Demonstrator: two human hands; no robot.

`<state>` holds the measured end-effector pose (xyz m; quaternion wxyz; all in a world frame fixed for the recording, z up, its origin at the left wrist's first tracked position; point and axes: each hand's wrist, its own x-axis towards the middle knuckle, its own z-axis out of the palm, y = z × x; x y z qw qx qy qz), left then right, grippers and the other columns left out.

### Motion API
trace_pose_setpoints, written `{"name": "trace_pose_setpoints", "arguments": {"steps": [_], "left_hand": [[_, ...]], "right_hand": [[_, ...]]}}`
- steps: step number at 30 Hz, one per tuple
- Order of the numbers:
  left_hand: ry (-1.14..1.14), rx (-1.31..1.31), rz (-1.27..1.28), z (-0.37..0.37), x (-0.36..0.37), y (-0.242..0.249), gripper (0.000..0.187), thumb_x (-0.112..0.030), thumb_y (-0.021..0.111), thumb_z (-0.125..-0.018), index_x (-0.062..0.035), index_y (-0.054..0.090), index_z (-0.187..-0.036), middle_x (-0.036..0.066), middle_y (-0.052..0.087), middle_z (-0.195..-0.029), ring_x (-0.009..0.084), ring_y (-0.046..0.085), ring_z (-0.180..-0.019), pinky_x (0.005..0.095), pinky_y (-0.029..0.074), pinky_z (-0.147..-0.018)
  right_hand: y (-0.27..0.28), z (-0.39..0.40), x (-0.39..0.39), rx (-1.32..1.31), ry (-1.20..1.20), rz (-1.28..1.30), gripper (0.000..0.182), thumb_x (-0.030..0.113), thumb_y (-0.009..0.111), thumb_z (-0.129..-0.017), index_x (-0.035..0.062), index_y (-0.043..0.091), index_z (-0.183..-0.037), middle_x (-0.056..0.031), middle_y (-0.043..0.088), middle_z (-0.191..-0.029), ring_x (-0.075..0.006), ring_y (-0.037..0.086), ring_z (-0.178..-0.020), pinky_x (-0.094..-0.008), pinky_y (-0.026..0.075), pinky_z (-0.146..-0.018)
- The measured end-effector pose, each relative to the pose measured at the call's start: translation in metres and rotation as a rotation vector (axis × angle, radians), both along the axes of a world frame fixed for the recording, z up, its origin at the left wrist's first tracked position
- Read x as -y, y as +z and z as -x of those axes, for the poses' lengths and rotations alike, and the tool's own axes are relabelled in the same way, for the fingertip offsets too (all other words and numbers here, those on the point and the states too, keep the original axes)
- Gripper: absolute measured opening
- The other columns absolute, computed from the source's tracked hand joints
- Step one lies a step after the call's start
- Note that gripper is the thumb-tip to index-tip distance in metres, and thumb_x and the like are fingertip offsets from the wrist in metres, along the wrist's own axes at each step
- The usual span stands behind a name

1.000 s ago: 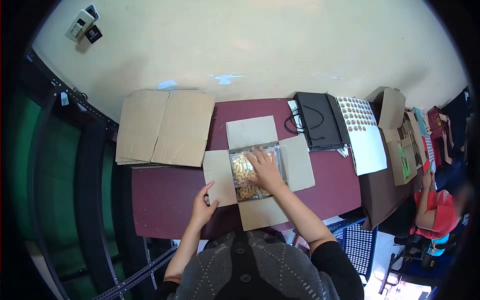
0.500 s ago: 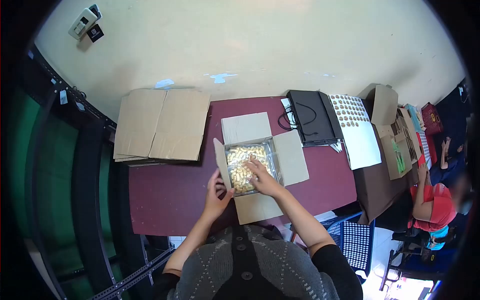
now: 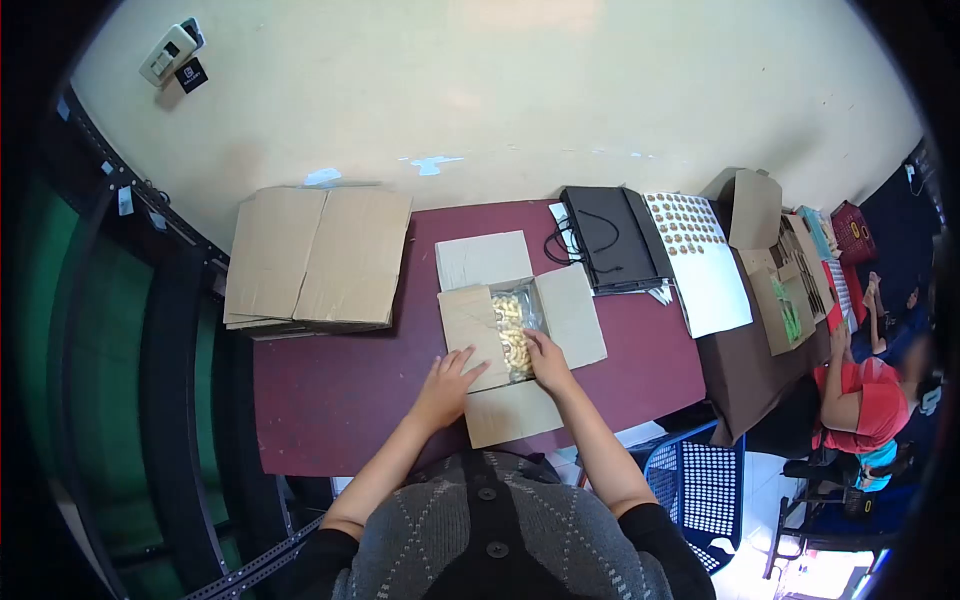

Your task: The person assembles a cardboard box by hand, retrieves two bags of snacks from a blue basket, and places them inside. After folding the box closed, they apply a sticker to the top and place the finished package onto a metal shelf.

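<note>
A cardboard box (image 3: 502,411) stands on the maroon table with its left flap (image 3: 466,318) folded inward over part of the contents. Inside, a clear plastic pack (image 3: 514,337) of pale yellow, peanut-like pieces shows only its right side. My left hand (image 3: 446,389) lies with fingers spread on the lowered flap near its lower left corner. My right hand (image 3: 548,364) rests at the right side of the pack, fingers stretched out and holding nothing. The back, right and front flaps are folded outward.
Flattened cardboard boxes (image 3: 318,255) are stacked at the back left. A black paper bag (image 3: 615,240) and a sticker sheet (image 3: 708,285) lie to the right. Farther right, a box with green items (image 3: 785,310) stands near a person in a red top (image 3: 862,405). A blue chair (image 3: 710,485) stands below.
The left flap has gone from upright to folded over the pack, with my left hand now on top. My right hand has moved right and down, off the middle of the pack.
</note>
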<state>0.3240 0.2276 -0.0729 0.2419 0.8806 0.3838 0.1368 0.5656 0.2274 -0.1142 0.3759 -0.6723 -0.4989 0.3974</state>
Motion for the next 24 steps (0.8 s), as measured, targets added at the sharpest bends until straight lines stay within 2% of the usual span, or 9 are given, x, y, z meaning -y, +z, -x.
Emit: {"name": "trace_pose_setpoints", "arguments": {"steps": [2,6,10,14,18,20,22,23,24], "left_hand": [[-0.147,-0.390,-0.210,0.013,-0.003,-0.003,0.072,-0.011,0.059,-0.074,-0.0213,0.036,-0.141,0.015,0.020,-0.150,0.0407,0.023,-0.136,0.0539,0.023,-0.109],[-0.190,-0.422,-0.106,0.015,0.007,0.026,0.074,-0.014,0.061,-0.075,-0.0248,0.034,-0.142,0.009,0.017,-0.153,0.0378,0.017,-0.139,0.0553,0.021,-0.109],[-0.173,-0.247,-0.047,0.014,0.006,0.022,0.070,-0.020,0.067,-0.074,-0.0292,0.041,-0.138,0.006,0.018,-0.153,0.0359,0.016,-0.139,0.0580,0.023,-0.107],[-0.129,-0.054,-0.033,0.016,-0.001,-0.011,0.058,-0.024,0.068,-0.074,-0.0311,0.052,-0.130,0.006,0.022,-0.151,0.0359,0.017,-0.139,0.0568,0.023,-0.108],[-0.019,0.135,0.211,0.013,-0.009,-0.004,0.043,-0.024,0.067,-0.080,-0.0222,0.060,-0.122,0.006,0.026,-0.149,0.0382,0.022,-0.136,0.0502,0.024,-0.109],[-0.021,0.256,0.118,0.004,-0.009,-0.022,0.063,-0.021,0.070,-0.079,-0.0198,0.044,-0.137,0.016,0.031,-0.145,0.0404,0.022,-0.135,0.0460,0.024,-0.110],[0.404,0.597,0.025,-0.015,-0.005,-0.022,0.096,-0.014,0.074,-0.074,-0.0200,0.014,-0.148,0.025,0.031,-0.142,0.0410,0.021,-0.135,0.0435,0.024,-0.110],[0.460,0.579,0.266,-0.015,-0.011,-0.047,0.115,-0.008,0.074,-0.073,-0.0206,-0.014,-0.146,0.028,0.028,-0.142,0.0376,0.023,-0.136,0.0420,0.024,-0.110],[0.448,0.587,0.253,-0.013,-0.014,-0.047,0.115,-0.008,0.074,-0.073,-0.0206,-0.014,-0.146,0.028,0.028,-0.142,0.0376,0.023,-0.136,0.0420,0.024,-0.110]], "right_hand": [[0.004,0.005,0.012,0.087,-0.042,-0.172,0.026,0.007,0.050,-0.090,-0.0018,0.057,-0.113,-0.0154,0.062,-0.106,-0.0226,0.059,-0.101,-0.0292,0.044,-0.089],[-0.006,0.017,0.038,0.005,-0.153,-0.357,0.021,-0.001,0.054,-0.082,-0.0029,0.061,-0.102,-0.0195,0.062,-0.099,-0.0309,0.060,-0.098,-0.0335,0.046,-0.088],[0.007,0.016,0.057,-0.305,-0.266,-0.137,0.020,-0.005,0.051,-0.082,-0.0022,0.061,-0.099,-0.0149,0.059,-0.103,-0.0238,0.059,-0.101,-0.0300,0.045,-0.088],[0.057,-0.015,0.058,0.024,-0.324,-0.589,0.015,-0.003,0.049,-0.088,-0.0042,0.059,-0.098,-0.0140,0.057,-0.106,-0.0234,0.057,-0.103,-0.0293,0.044,-0.089],[0.071,-0.059,0.051,0.070,-0.573,-0.526,0.021,0.006,0.049,-0.091,-0.0037,0.059,-0.107,-0.0146,0.056,-0.110,-0.0263,0.054,-0.110,-0.0323,0.041,-0.095],[0.044,-0.075,0.043,0.369,-0.691,-0.337,0.030,0.016,0.048,-0.093,-0.0022,0.058,-0.116,-0.0154,0.054,-0.117,-0.0280,0.049,-0.116,-0.0347,0.037,-0.100],[0.027,-0.081,0.045,0.227,-0.647,-0.263,0.038,0.023,0.048,-0.094,-0.0009,0.055,-0.123,-0.0179,0.049,-0.125,-0.0294,0.046,-0.119,-0.0357,0.034,-0.102],[0.029,-0.076,0.047,0.052,-0.557,-0.302,0.039,0.024,0.049,-0.094,-0.0005,0.055,-0.123,-0.0183,0.048,-0.127,-0.0294,0.047,-0.118,-0.0354,0.035,-0.102],[0.039,-0.068,0.049,-0.118,-0.462,-0.340,0.039,0.025,0.050,-0.094,0.0000,0.055,-0.123,-0.0188,0.046,-0.129,-0.0295,0.047,-0.118,-0.0351,0.035,-0.102]]}}
